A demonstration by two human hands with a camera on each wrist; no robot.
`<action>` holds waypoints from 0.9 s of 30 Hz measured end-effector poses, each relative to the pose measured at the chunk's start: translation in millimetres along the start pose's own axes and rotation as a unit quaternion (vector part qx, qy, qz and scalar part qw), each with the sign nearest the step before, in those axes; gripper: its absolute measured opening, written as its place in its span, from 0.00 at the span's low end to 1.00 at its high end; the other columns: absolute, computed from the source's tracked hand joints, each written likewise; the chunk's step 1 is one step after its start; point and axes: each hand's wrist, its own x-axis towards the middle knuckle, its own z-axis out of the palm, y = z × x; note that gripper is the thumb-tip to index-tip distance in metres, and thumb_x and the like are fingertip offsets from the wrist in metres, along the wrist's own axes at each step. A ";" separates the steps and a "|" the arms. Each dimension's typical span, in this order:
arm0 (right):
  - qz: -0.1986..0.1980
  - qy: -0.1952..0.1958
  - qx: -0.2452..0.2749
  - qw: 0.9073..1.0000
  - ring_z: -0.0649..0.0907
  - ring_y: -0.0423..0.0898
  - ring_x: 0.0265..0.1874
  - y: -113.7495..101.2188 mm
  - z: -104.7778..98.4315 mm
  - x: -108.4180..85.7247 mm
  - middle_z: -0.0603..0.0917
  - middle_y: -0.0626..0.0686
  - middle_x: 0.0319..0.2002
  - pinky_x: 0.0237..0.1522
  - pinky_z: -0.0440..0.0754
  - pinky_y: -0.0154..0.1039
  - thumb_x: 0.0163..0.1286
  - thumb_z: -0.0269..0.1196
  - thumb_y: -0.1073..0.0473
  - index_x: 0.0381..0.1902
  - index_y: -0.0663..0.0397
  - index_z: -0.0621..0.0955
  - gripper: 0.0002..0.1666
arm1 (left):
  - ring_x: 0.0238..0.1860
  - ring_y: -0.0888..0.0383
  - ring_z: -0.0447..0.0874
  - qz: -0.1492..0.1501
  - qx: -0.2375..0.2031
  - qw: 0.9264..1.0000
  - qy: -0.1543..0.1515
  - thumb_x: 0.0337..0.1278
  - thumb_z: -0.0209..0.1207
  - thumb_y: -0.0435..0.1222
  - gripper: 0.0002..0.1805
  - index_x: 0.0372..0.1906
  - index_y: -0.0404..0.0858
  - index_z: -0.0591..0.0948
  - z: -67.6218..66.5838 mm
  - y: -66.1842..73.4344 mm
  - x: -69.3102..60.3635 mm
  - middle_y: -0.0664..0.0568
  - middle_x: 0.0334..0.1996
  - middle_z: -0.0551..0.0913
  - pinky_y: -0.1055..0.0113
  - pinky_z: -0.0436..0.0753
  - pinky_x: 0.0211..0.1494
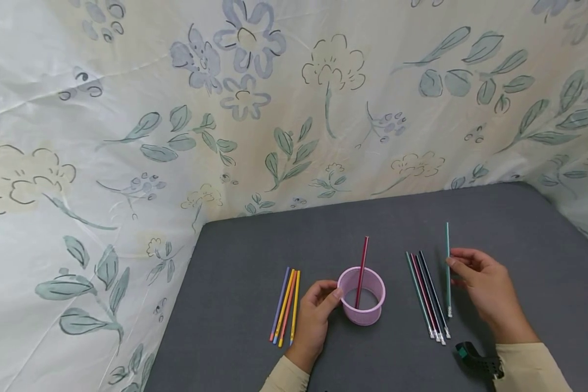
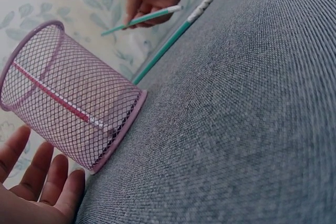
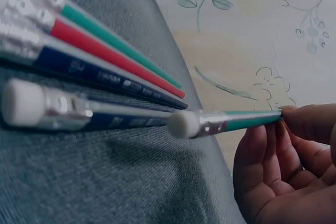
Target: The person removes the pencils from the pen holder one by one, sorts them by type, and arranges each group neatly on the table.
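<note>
A pink mesh pencil cup (image 1: pixel 364 316) stands upright with one red pencil (image 1: pixel 361 267) leaning inside it. At the cup's left side is my left hand (image 1: pixel 316 316), its fingers loosely bent by the mesh in the left wrist view; whether they touch it I cannot tell. My right hand (image 1: pixel 487 288) pinches a green pencil (image 1: pixel 448 272) between thumb and fingers, eraser end down and toward me. That pencil (image 3: pixel 247 120) is held above the cloth in the right wrist view. Beside it lies a row of green, red and dark blue pencils (image 1: pixel 427 299), erasers toward me.
Left of my left hand lies a group of purple, yellow and orange pencils (image 1: pixel 285 305). A dark grey cloth (image 1: pixel 235 245) covers the table. Floral fabric (image 1: pixel 284 109) hangs behind and to the left. A black band (image 1: pixel 480 362) is at my right wrist.
</note>
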 end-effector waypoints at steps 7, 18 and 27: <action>-0.001 -0.025 -0.053 0.998 0.83 0.37 0.36 5.1 -1.2 -0.4 0.85 0.54 0.43 0.33 0.87 0.36 0.85 0.62 0.62 0.64 0.76 0.78 0.21 | 0.51 0.51 0.85 0.003 -0.003 1.000 -0.001 0.76 0.65 0.34 0.12 0.55 0.31 0.86 -0.9 -0.4 1.1 0.39 0.51 0.86 0.64 0.83 0.57; 0.014 -0.073 -0.108 0.991 0.84 0.43 0.35 7.8 -1.2 1.3 0.84 0.66 0.46 0.32 0.86 0.38 0.84 0.60 0.65 0.62 0.80 0.78 0.19 | 0.50 0.50 0.85 0.000 0.000 1.000 0.001 0.76 0.66 0.35 0.11 0.54 0.33 0.87 -2.3 -2.1 2.1 0.41 0.50 0.87 0.63 0.84 0.57; 0.033 -0.088 -0.148 0.985 0.83 0.51 0.37 5.9 -2.9 0.8 0.85 0.63 0.43 0.32 0.86 0.40 0.84 0.59 0.65 0.61 0.79 0.79 0.19 | 0.50 0.49 0.85 -0.003 -0.006 1.000 0.003 0.75 0.66 0.35 0.11 0.53 0.33 0.87 -1.2 -0.4 2.0 0.42 0.50 0.87 0.63 0.84 0.57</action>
